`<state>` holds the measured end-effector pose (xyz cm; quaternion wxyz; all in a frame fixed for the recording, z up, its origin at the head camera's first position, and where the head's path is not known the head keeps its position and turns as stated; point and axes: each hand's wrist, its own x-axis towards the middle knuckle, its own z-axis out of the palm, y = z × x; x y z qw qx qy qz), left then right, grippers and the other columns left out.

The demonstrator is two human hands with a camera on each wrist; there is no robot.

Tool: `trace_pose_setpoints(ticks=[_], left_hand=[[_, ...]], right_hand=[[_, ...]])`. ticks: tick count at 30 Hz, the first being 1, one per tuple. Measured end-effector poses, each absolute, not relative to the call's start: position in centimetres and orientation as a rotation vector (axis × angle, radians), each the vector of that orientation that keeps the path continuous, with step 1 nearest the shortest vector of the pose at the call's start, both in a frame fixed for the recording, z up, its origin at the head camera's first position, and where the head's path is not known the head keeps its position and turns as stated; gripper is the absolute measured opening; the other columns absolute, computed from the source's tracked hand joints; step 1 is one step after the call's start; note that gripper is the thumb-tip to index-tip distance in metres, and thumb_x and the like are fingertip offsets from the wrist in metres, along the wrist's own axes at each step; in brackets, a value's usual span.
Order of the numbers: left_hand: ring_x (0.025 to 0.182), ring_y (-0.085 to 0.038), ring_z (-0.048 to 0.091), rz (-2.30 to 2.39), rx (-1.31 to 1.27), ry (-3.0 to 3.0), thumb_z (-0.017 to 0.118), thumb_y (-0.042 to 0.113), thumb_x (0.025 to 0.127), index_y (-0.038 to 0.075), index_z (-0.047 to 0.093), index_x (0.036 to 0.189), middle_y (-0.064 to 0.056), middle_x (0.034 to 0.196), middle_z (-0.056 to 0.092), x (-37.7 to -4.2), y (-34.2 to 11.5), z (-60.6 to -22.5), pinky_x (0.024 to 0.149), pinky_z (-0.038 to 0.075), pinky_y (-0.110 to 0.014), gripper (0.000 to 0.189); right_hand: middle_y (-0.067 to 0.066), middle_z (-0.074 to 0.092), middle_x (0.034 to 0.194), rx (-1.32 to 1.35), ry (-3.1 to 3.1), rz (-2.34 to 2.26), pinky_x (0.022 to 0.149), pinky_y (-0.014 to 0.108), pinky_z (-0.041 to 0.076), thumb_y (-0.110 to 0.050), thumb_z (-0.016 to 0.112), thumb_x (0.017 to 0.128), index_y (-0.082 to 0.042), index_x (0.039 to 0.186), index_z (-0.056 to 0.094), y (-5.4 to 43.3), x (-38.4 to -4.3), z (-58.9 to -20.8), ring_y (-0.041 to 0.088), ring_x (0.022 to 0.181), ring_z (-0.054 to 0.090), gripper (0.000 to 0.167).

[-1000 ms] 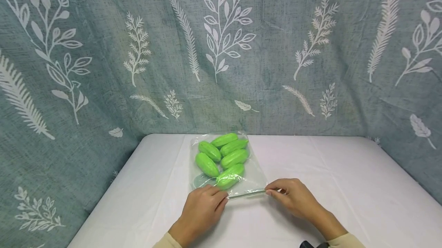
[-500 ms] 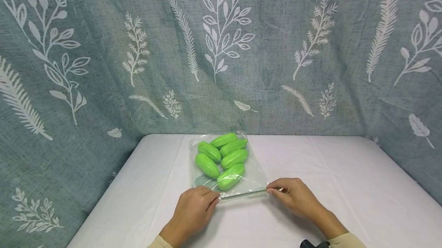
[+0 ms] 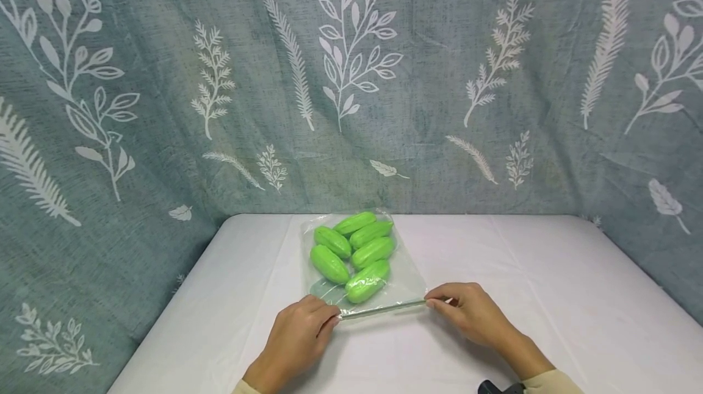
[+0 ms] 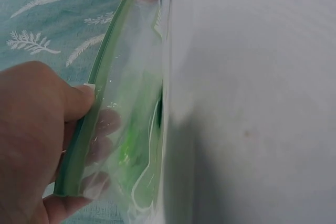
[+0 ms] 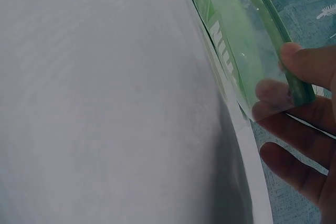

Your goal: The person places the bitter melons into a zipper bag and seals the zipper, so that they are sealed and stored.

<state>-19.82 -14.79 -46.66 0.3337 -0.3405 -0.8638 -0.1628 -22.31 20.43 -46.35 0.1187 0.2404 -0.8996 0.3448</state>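
Note:
A clear zip bag [image 3: 405, 278] with a green zip strip [image 3: 382, 309] lies on the table, its mouth edge toward me. Inside are several smooth, oblong green vegetables [image 3: 372, 252]; their exact kind is unclear. My left hand [image 3: 299, 336] pinches the left end of the strip. In the left wrist view, the left thumb [image 4: 79, 100] presses the strip's front while fingertips show through the plastic behind it. At the opposite corner, my right hand [image 3: 472, 315] pinches the strip's end between thumb and fingers. White lettering [image 5: 223, 48] shows on the bag in the right wrist view.
A white cloth covers the table [image 3: 549, 284]. Grey-green curtain fabric [image 3: 428, 77] with white leaf prints hangs behind and to the sides. A black object [image 3: 497, 388] sits by the right sleeve at the bottom edge.
My left hand has slid left along the zip strip toward its left end, leaving more of the strip in sight. The right hand keeps its pinch at the right corner, nearly still.

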Motion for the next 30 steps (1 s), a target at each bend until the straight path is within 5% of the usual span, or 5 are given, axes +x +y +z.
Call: trace_pose_setpoints(ticks=[30], left_hand=[[0.085, -0.007, 0.065, -0.4, -0.815, -2.413, 0.08, 0.017, 0.084, 0.019, 0.076, 0.091, 0.012, 0.09, 0.068, -19.8, -16.4, -46.5, 0.065, 0.057, -0.03, 0.007]], right_hand=[[-0.021, 0.068, 0.087, 0.709, -2.641, 0.986, 0.068, 0.026, 0.055, -0.027, 0.074, 0.091, -0.027, 0.089, 0.078, 20.5, -21.8, -46.2, 0.0, 0.079, 0.062, 0.004]])
